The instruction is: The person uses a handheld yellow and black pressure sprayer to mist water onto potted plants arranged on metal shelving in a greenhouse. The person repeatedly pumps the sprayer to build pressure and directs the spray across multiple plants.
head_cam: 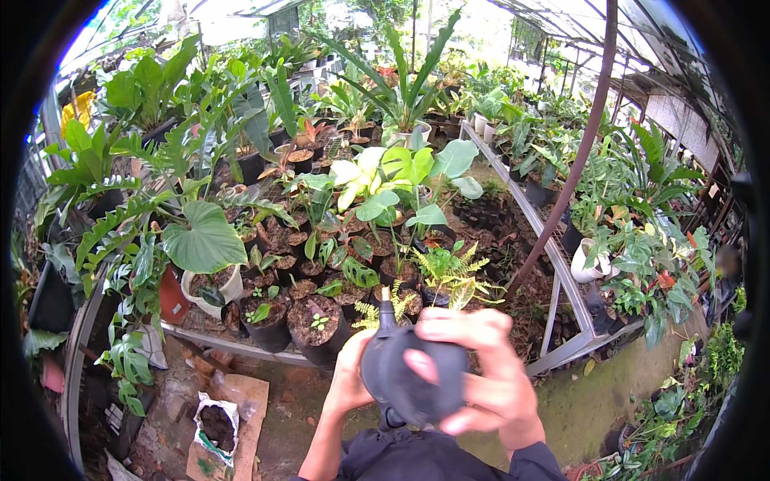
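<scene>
A dark sprayer bottle [415, 376] with a brass-tipped nozzle [385, 296] is close to my body, its nozzle pointing away from me over the plant bench. My left hand [352, 373] grips its left side. On the right, my right hand [481, 373] is blurred, its fingers spread over the bottle's round black part; whether it grips that part I cannot tell. Beyond the nozzle stand a yellow-green fern [457, 270], black pots of soil and a small seedling [319, 321] in a black grow bag [316, 343].
A metal-framed mesh bench [283, 356] holds many potted plants, among them a broad-leaved plant [204, 237] in a white pot. A brown pole [571, 174] slants up at the right, beside a second bench [511, 174]. An opened bag of soil [218, 425] stands on cardboard at lower left.
</scene>
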Tool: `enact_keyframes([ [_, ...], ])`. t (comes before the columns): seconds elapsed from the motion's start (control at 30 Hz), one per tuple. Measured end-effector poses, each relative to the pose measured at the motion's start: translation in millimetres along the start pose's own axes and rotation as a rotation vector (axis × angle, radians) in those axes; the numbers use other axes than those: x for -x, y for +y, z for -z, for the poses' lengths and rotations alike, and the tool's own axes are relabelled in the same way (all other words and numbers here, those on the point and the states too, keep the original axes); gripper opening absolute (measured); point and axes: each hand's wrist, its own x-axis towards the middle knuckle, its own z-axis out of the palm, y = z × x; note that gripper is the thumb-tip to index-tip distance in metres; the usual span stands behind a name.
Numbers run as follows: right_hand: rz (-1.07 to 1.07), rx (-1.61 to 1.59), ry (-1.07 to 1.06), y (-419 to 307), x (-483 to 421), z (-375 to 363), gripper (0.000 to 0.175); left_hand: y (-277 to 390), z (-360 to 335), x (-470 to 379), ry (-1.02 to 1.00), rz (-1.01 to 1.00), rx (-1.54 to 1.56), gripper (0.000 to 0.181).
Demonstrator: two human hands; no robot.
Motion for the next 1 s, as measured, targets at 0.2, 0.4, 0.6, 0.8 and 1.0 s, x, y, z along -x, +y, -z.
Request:
enact_keyframes([
  [0.2,-0.294,0.052,-0.264,11,49,-40,0.039,8,-1,-4,0.097,-0.101,-0.07,0.07],
  [0.4,-0.609,-0.166,0.276,-6,111,-92,0.076,14,-6,-15,0.11,-0.147,-0.186,0.075],
  [0.6,-0.761,-0.598,0.617,-36,127,-120,0.063,20,-19,-25,0.103,-0.235,-0.158,0.074],
  [0.8,-0.644,-0.613,0.73,-40,133,-136,0.05,28,-27,-26,0.059,-0.149,-0.021,0.071],
  [1.0,-0.659,-0.618,0.79,-43,132,-140,0.045,27,-28,-30,-0.003,-0.196,-0.022,0.073],
])
